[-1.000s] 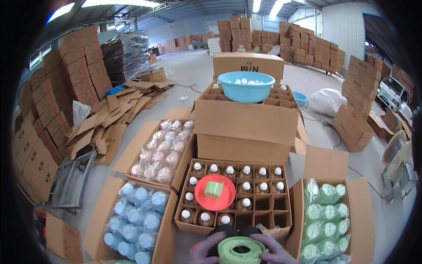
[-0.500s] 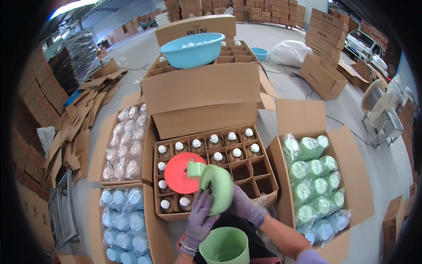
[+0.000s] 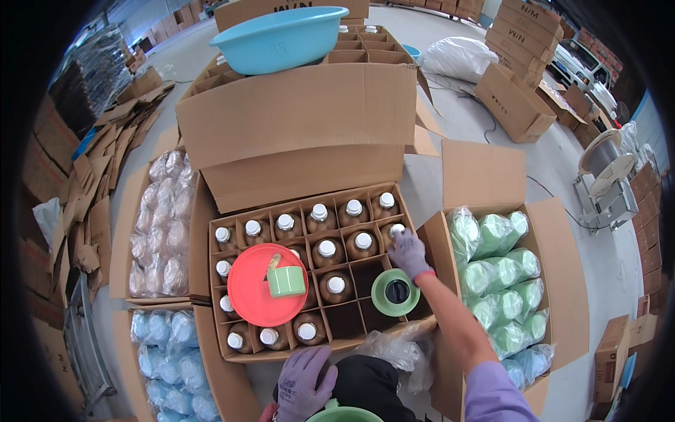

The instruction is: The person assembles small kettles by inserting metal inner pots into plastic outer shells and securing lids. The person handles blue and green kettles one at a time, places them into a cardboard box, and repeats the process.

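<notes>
My right hand (image 3: 410,254), in a purple glove, has its fingers on the white cap of a brown bottle (image 3: 394,232) at the right of the divided carton (image 3: 264,352). Just below that hand, a green round lid with a dark centre (image 3: 396,292) lies over the carton's dividers. My left hand (image 3: 306,383), also gloved, rests near my lap, fingers stretched and holding nothing. Beneath it shows the rim of a green bucket (image 3: 346,413), mostly cut off by the lower edge. A red round lid (image 3: 246,292) lies on several bottles, with a green cup (image 3: 286,281) on it.
Cartons of bagged green cups (image 3: 505,274), bagged blue cups (image 3: 169,330) and bagged pale brown items (image 3: 165,232) flank the divided carton. A light blue basin (image 3: 281,42) sits on another carton behind. Clear plastic wrap (image 3: 401,352) lies at the front edge.
The green round lid has left both hands and now lies on the carton. My right hand has moved forward to a bottle cap; my left has dropped toward my lap.
</notes>
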